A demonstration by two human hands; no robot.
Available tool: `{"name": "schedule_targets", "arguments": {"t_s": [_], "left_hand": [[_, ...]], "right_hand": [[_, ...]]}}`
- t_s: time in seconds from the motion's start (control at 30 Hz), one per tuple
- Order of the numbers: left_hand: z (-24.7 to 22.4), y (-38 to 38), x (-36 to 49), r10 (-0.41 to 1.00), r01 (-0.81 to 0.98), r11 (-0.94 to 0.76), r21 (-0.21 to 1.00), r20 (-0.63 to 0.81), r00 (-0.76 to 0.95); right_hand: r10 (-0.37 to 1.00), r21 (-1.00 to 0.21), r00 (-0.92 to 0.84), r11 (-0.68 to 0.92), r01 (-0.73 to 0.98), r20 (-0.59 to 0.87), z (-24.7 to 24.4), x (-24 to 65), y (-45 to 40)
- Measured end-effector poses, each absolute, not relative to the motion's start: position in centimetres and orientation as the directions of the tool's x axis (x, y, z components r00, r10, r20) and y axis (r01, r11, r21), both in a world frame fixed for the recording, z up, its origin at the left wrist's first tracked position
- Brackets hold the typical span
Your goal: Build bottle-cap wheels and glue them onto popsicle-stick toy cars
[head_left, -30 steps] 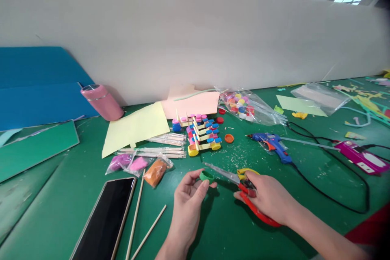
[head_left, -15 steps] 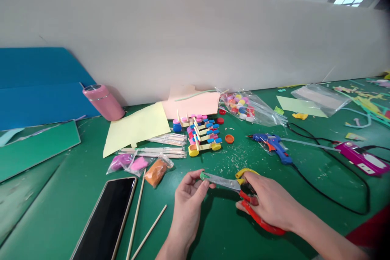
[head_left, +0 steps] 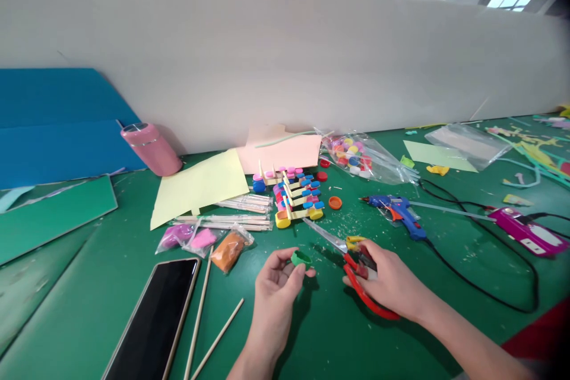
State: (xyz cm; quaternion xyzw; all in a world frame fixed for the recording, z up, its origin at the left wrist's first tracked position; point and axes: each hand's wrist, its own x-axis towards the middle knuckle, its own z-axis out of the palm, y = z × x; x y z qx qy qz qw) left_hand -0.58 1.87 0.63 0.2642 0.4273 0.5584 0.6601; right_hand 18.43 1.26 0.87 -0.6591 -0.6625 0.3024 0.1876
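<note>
The left hand (head_left: 278,285) pinches a green cap (head_left: 301,259) between thumb and fingertips, just above the table (head_left: 111,285). Just right of that pinch, the right hand (head_left: 392,285) is closed round the red handles of the scissors (head_left: 351,261), blades pointing away from the cap toward the cap model (head_left: 294,193). No writing is legible.

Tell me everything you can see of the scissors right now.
The scissors have red and yellow handles, plastic by the look, and silvery metal blades. The right hand grips the handles; the blades look closed and point up-left toward the bottle-cap cars, clear of the green cap pinched in the left hand. They sit low over the green table.
</note>
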Motion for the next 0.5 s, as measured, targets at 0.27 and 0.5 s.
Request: {"name": "schedule_targets", "arguments": {"t_s": [0.27,0.5], "left_hand": [[0.1,2.1,-0.5,0.961,-0.486,0.194,0.852,-0.265,-0.081],[0.3,2.1,-0.5,0.966,-0.501,0.181,0.846,-0.248,-0.070]], "right_hand": [[0.984,-0.847,-0.121,-0.049,0.529,-0.132,0.5,18.5,0.2],[0.974,-0.766,-0.191,0.027,0.643,-0.126,0.7,18.6,-0.5]]}}
